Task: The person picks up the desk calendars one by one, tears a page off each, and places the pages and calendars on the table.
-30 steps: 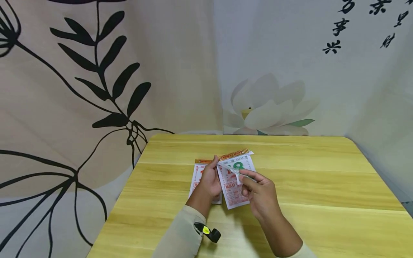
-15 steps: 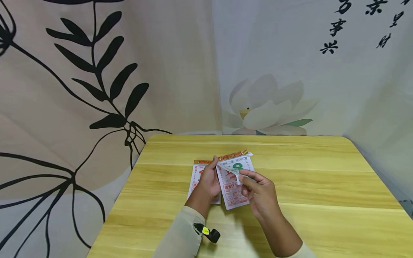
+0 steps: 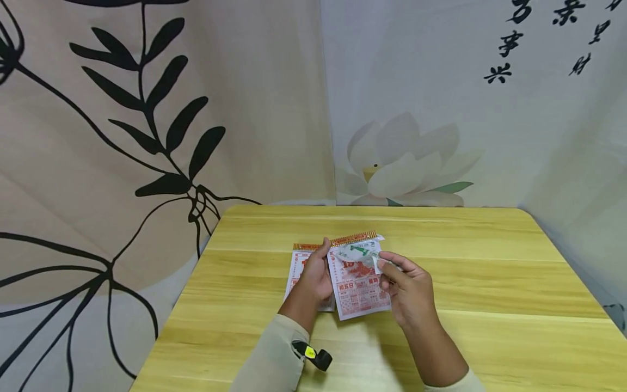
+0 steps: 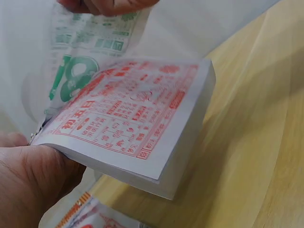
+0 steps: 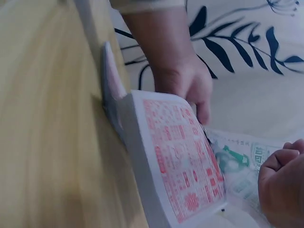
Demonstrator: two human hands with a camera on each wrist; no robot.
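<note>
Head view: left hand (image 3: 315,276) gripping red-printed pad (image 3: 362,296) just to its right, right hand (image 3: 410,288) pinching green-printed page (image 3: 356,252) over it; seemingly peeling page off, next move calling for steady left hold.

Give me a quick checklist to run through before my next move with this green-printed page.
1. Left hand grips the held pad by its left side: ok.
2. Right hand pinches the green-printed page: ok.
3. Green-printed page is fully free of the pad: cannot tell; it is blurred in the wrist views.
4. Red-printed page lies flat along its lower edge: ok.
5. Second pad is fully in sight: not ok; your left hand and forearm cover part of it.
</note>
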